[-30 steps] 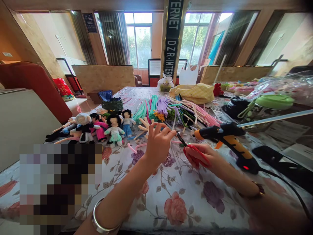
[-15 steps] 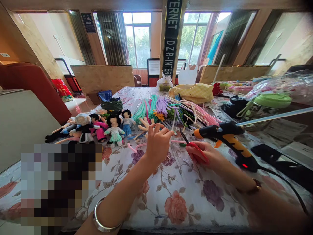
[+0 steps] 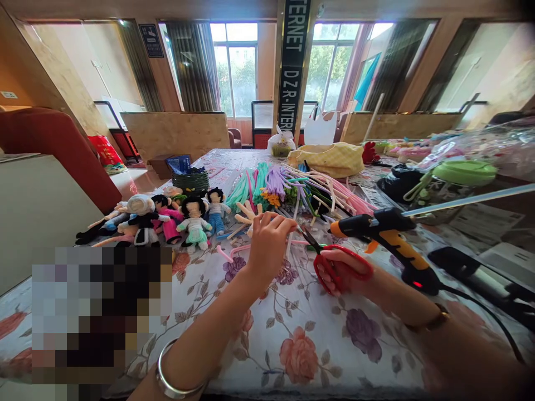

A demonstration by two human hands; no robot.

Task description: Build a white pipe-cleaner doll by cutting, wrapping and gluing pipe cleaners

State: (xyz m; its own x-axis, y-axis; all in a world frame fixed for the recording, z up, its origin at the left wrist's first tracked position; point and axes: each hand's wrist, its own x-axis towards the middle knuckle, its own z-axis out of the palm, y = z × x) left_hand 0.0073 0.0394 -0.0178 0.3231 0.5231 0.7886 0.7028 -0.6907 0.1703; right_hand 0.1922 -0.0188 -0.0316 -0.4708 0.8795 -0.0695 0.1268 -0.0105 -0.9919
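Note:
My left hand (image 3: pixel 270 239) is closed, its thumb and fingers pinching a thin pale pipe cleaner (image 3: pixel 290 244); part of the strip is hidden behind the fingers. In my right hand (image 3: pixel 349 284) is a pair of scissors with red handles (image 3: pixel 360 263). The scissors' dark blades point up and left toward the left fingertips, near the pale strip. Whether the blades touch it, I cannot tell. A pink pipe cleaner (image 3: pixel 225 254) lies bent on the cloth beyond the left hand. Just behind is a cream, finger-like bundle (image 3: pixel 249 213), partly covered by that hand.
At right stands a black and orange glue gun (image 3: pixel 390 236) with a long glue stick, its cord trailing right. Several fuzzy dolls (image 3: pixel 195 223) sit at left before a green basket (image 3: pixel 190 181). Piled pipe cleaners (image 3: pixel 276 181) and a yellow checked pouch (image 3: pixel 334 159) lie farther back.
My right hand has turned the scissors, so the red handles now show spread wider and the blades reach closer to the left fingertips. My left hand has barely moved.

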